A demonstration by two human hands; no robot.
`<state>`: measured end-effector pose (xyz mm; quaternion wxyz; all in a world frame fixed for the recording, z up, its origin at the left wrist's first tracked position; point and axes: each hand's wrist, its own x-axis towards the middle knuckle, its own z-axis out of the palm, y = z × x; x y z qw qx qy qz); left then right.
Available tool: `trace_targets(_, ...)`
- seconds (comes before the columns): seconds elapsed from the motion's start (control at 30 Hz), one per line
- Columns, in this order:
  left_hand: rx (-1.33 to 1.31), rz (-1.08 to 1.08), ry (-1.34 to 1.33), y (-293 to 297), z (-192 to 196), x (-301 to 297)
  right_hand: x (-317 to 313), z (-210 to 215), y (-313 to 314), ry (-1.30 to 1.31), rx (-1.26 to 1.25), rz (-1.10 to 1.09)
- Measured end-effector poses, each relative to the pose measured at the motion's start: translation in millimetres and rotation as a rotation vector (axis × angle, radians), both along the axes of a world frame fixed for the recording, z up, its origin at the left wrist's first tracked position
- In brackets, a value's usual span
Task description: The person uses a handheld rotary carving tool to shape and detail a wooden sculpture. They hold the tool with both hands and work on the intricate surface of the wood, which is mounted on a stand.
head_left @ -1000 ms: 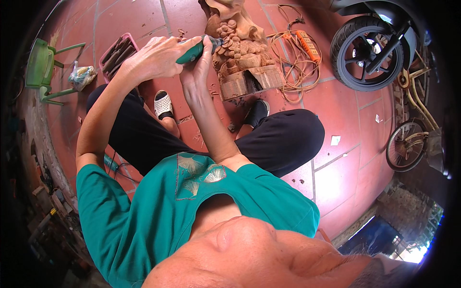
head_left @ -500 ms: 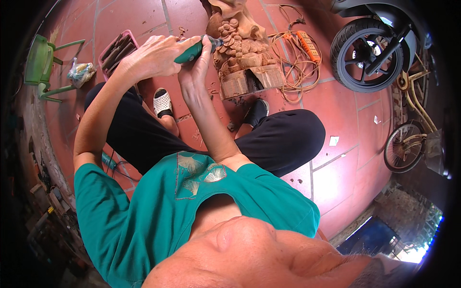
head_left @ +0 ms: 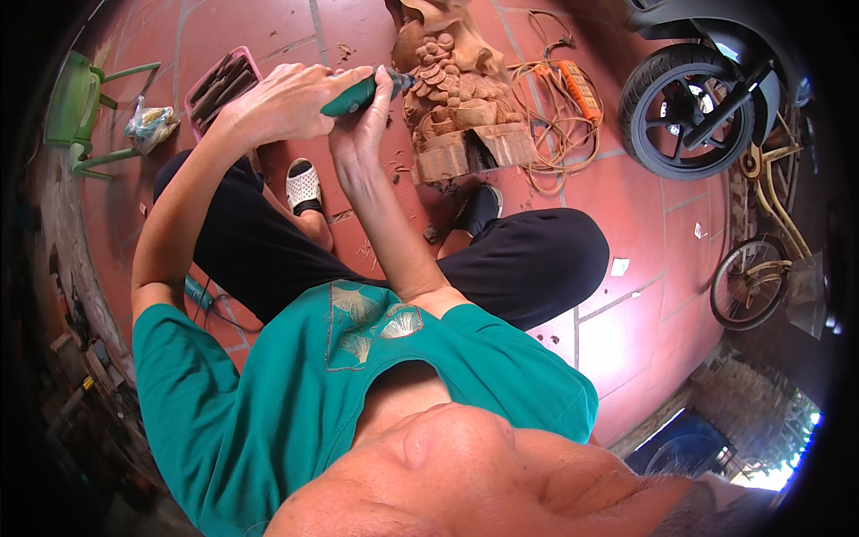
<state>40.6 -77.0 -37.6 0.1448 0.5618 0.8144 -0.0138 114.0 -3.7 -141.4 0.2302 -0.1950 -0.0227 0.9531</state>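
Tiled floor [head_left: 644, 215] under cropped carving [head_left: 467, 116]

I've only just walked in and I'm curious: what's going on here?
A person grips a green tool with the left hand and right hand. Its tip points at the carving on the floor; whether they touch, I cannot tell. A power strip lies right of the carving.

Looks like a home workshop: red-tiled floor [head_left: 646, 215], wood carving [head_left: 461, 112] at 12 o'clock, power strip [head_left: 578, 89] at 1, motorbike [head_left: 729, 103] at 2, bicycle wheel [head_left: 752, 281] at 3, green chair [head_left: 70, 100] at 10.
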Motion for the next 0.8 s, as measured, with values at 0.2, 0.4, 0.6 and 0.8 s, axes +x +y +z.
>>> trace_targets(0.2, -0.044, 0.015, -0.011, 1.2, 4.1, 2.3, -2.5, -5.0, -1.6, 0.005, -0.020, 0.017)
trace_targets(0.4, -0.046, 0.042, -0.006, 0.8, 7.0, 3.2, -1.8, -3.1, -2.1, -0.006, -0.019, 0.026)
trace_targets(0.6, 0.023, 0.038, -0.007, -2.3, 11.1, 4.4, 1.6, 7.2, -2.7, -0.015, 0.016, 0.015)
trace_targets(0.8, -0.048, 0.045, -0.045, 2.8, 12.3, 1.0, 1.3, 6.7, -1.8, -0.021, 0.021, 0.003)
